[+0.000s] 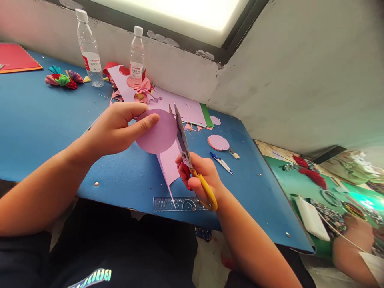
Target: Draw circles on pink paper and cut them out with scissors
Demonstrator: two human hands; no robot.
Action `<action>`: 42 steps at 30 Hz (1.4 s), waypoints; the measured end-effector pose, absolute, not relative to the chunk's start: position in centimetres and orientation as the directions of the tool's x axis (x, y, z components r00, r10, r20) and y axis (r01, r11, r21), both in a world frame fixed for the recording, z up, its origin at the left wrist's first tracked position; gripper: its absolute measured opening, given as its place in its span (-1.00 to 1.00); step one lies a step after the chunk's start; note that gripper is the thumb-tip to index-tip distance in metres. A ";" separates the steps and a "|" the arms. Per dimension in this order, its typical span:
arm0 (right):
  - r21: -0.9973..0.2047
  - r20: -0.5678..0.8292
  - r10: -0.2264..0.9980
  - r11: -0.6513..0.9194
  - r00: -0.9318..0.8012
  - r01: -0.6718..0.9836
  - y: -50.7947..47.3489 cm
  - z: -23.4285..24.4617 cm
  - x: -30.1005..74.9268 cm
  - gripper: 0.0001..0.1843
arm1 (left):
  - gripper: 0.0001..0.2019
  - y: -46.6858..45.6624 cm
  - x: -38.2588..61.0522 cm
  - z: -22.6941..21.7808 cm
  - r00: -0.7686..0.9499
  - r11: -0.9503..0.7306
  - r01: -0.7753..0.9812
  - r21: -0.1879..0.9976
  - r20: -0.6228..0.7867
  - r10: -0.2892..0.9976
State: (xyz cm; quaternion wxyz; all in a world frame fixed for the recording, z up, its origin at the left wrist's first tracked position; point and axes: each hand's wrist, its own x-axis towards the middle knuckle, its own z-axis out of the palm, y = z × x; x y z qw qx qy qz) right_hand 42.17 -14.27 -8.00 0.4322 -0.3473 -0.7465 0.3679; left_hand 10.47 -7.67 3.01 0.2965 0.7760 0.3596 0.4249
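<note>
Between thumb and fingers, my left hand (120,126) pinches a round purple paper disc (160,134) by its upper left part. My right hand (202,176) grips scissors (186,152) with one yellow and one red handle. The blades point up and stand slightly apart, close to the disc's right edge. Whether they touch the paper I cannot tell. Below the disc, a purple paper offcut (169,162) hangs or lies with a narrow strip reaching down over a clear stencil ruler (183,204) at the table's front edge.
Two plastic bottles (91,60) stand by the wall among paper scraps. Purple sheets (180,106) lie behind my hands. At the right are stacked paper discs (218,143), a pen (221,163) and a small brush (234,153). Fabric pieces (63,79) and red sheets (18,58) lie left.
</note>
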 end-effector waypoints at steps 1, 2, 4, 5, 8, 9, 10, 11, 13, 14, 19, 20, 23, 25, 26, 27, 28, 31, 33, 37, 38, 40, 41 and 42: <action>-0.846 0.396 0.833 0.495 -0.386 0.200 -14.3 -8.0 42.2 -0.01 | -0.43 -7.7 10.4 3.0 0.374 -0.564 0.309 0.766 0.448 0.812; -0.842 0.403 0.830 0.502 -0.386 0.198 -14.3 -8.0 42.2 -0.02 | -0.43 -7.7 10.4 2.9 0.367 -0.565 0.312 0.764 0.452 0.813; -0.837 0.412 0.825 0.511 -0.386 0.199 -14.3 -8.0 42.2 -0.03 | -0.43 -7.7 10.4 2.9 0.359 -0.570 0.318 0.758 0.460 0.812; -0.835 0.414 0.824 0.513 -0.387 0.199 -14.3 -8.0 42.2 -0.03 | -0.43 -7.7 10.4 2.9 0.355 -0.572 0.320 0.755 0.465 0.811; -0.834 0.416 0.823 0.515 -0.387 0.197 -14.2 -8.0 42.2 -0.02 | -0.44 -7.8 10.4 3.0 0.347 -0.570 0.330 0.752 0.465 0.815; -0.836 0.416 0.824 0.513 -0.385 0.196 -14.2 -8.1 42.3 -0.02 | -0.45 -7.8 10.4 3.0 0.343 -0.568 0.333 0.752 0.465 0.816; -0.838 0.411 0.827 0.508 -0.383 0.197 -14.2 -8.1 42.3 -0.01 | -0.46 -7.8 10.4 3.0 0.340 -0.567 0.336 0.752 0.464 0.818; -0.842 0.404 0.832 0.500 -0.380 0.200 -14.2 -8.1 42.3 0.00 | -0.46 -7.9 10.4 3.1 0.338 -0.565 0.339 0.752 0.463 0.819; -0.850 0.389 0.841 0.485 -0.376 0.205 -14.2 -8.2 42.4 0.02 | -0.47 -7.9 10.4 3.1 0.329 -0.562 0.340 0.754 0.464 0.822; -0.853 0.383 0.844 0.479 -0.376 0.207 -14.2 -8.2 42.4 0.02 | -0.46 -7.9 10.4 3.1 0.323 -0.559 0.340 0.757 0.464 0.825; -0.856 0.365 0.854 0.464 -0.370 0.228 -14.2 -8.3 42.4 0.05 | -0.46 -8.0 10.3 3.1 0.307 -0.555 0.326 0.765 0.470 0.828; -0.855 0.367 0.854 0.466 -0.368 0.229 -14.2 -8.3 42.4 0.05 | -0.48 -8.0 10.3 3.0 0.307 -0.557 0.325 0.765 0.471 0.827; -0.850 0.386 0.845 0.481 -0.369 0.214 -14.2 -8.2 42.3 0.00 | -0.53 -8.0 10.3 3.1 0.298 -0.556 0.327 0.764 0.475 0.828; -0.848 0.392 0.842 0.487 -0.372 0.208 -14.2 -8.2 42.3 -0.02 | -0.52 -8.0 10.3 3.2 0.295 -0.552 0.329 0.766 0.472 0.831; -0.849 0.389 0.843 0.484 -0.371 0.211 -14.2 -8.2 42.3 -0.01 | -0.51 -8.0 10.4 3.2 0.295 -0.551 0.328 0.767 0.471 0.832; -0.850 0.384 0.847 0.480 -0.368 0.216 -14.2 -8.2 42.3 0.00 | -0.49 -8.0 10.4 3.3 0.296 -0.550 0.327 0.769 0.469 0.832; -0.852 0.379 0.850 0.475 -0.365 0.221 -14.2 -8.2 42.3 0.02 | -0.47 -8.0 10.4 3.3 0.299 -0.551 0.324 0.769 0.469 0.831; -0.856 0.365 0.857 0.463 -0.363 0.231 -14.2 -8.4 42.4 0.04 | -0.42 -7.9 10.5 3.5 0.321 -0.563 0.301 0.770 0.474 0.820; -0.859 0.358 0.861 0.456 -0.362 0.234 -14.2 -8.5 42.4 0.04 | -0.41 -7.8 10.5 3.5 0.327 -0.564 0.284 0.776 0.474 0.817; -0.859 0.371 0.856 0.464 -0.360 0.217 -14.1 -8.4 42.3 0.01 | -0.43 -7.6 10.5 3.4 0.326 -0.564 0.265 0.782 0.477 0.816; -0.858 0.377 0.854 0.467 -0.358 0.211 -14.1 -8.3 42.2 0.00 | -0.43 -7.6 10.5 3.4 0.328 -0.564 0.264 0.782 0.477 0.815; -0.865 0.363 0.864 0.452 -0.349 0.219 -14.2 -8.0 42.1 -0.01 | -0.43 -7.5 10.4 3.3 0.324 -0.560 0.259 0.787 0.476 0.818; -0.870 0.348 0.872 0.437 -0.344 0.230 -14.3 -7.8 42.1 -0.01 | -0.44 -7.5 10.4 3.2 0.320 -0.558 0.254 0.790 0.476 0.819; -0.872 0.339 0.877 0.429 -0.340 0.235 -14.4 -7.6 42.0 -0.01 | -0.45 -7.5 10.4 3.2 0.318 -0.556 0.246 0.794 0.476 0.820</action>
